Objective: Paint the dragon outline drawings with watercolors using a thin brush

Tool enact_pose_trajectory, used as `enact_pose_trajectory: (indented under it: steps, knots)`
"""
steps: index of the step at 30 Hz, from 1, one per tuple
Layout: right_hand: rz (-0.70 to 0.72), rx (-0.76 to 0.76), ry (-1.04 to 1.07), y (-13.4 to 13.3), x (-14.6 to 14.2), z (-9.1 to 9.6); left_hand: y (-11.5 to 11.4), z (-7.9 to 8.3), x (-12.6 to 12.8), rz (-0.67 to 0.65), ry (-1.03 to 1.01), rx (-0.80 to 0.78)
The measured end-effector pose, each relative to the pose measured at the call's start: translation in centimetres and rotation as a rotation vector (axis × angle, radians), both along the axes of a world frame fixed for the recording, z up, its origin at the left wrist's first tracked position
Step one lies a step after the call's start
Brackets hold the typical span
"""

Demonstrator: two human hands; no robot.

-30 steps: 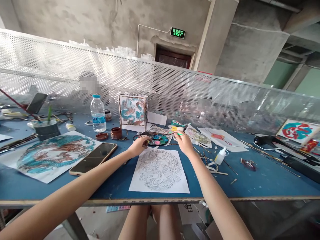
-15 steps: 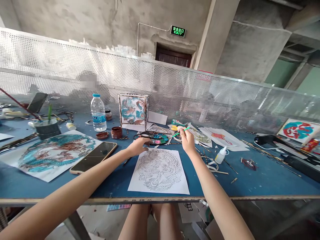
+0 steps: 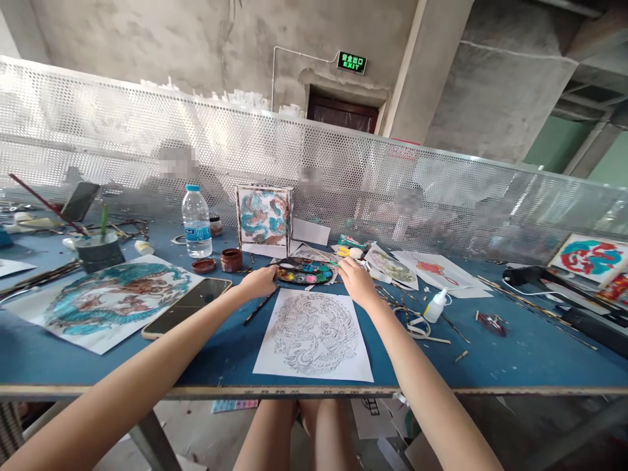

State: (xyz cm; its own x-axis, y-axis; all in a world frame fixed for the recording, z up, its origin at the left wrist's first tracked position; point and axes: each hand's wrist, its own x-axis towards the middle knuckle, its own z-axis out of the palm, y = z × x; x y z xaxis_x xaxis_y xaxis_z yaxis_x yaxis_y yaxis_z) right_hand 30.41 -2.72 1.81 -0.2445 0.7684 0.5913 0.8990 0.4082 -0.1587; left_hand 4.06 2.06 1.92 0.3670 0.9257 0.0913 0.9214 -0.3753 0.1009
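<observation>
My left hand (image 3: 259, 281) is closed on the left edge of a dark paint palette (image 3: 294, 277), whose wells hold several colours. On the palette's other side, my right hand (image 3: 356, 280) pinches a thin green paintbrush (image 3: 334, 263), its tip over the paint; whether it touches cannot be made out. In front of both hands lies a white sheet with a round line drawing (image 3: 314, 333) of a dragon-like design, uncoloured. A dark stick (image 3: 259, 309) rests left of that sheet.
To the left are a painted sheet (image 3: 118, 294), a phone (image 3: 186, 307), a brush pot (image 3: 99, 250), a water bottle (image 3: 196, 226) and a brown paint jar (image 3: 231, 260). A framed painting (image 3: 263, 219) stands behind. A glue bottle (image 3: 434, 305) stands at right, before a perforated metal screen (image 3: 343, 176).
My left hand has moved slightly left, onto the palette's edge. My right hand has come down and left, bringing the green paintbrush to the palette. The view has shifted slightly.
</observation>
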Motion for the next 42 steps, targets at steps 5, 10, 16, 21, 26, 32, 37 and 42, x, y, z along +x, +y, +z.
enact_pose_trajectory:
  steps: [5, 10, 16, 21, 26, 32, 37, 42]
  knots:
    - [-0.007, -0.137, -0.130, 0.1, -0.4, -0.8, -0.3, 0.1, 0.5, -0.070, 0.009, -0.027]
    - [0.007, -0.223, -0.179, -0.1, -0.4, -1.2, 0.1, -0.2, 0.3, -0.085, -0.038, -0.004]
    - [0.082, -0.251, -0.190, -0.3, -1.7, -1.8, 0.4, -0.6, 0.2, -0.075, -0.060, 0.005]
    - [0.124, -0.272, -0.237, -0.6, -3.0, -2.0, 0.4, -0.6, 0.1, -0.042, -0.111, 0.000]
    - [0.119, -0.280, -0.259, -0.6, -3.4, -2.2, 0.3, -0.4, 0.1, -0.039, -0.122, 0.011]
    - [0.112, -0.273, -0.269, -0.3, -3.5, -2.6, 0.9, 0.0, -0.4, 0.004, -0.103, 0.004]
    - [0.123, -0.275, -0.262, -0.3, -3.5, -2.7, 1.8, 0.3, -0.8, 0.087, -0.170, 0.051]
    - [0.130, -0.296, -0.266, -0.2, -3.4, -2.9, 1.4, 1.3, -0.5, 0.105, -0.263, 0.165]
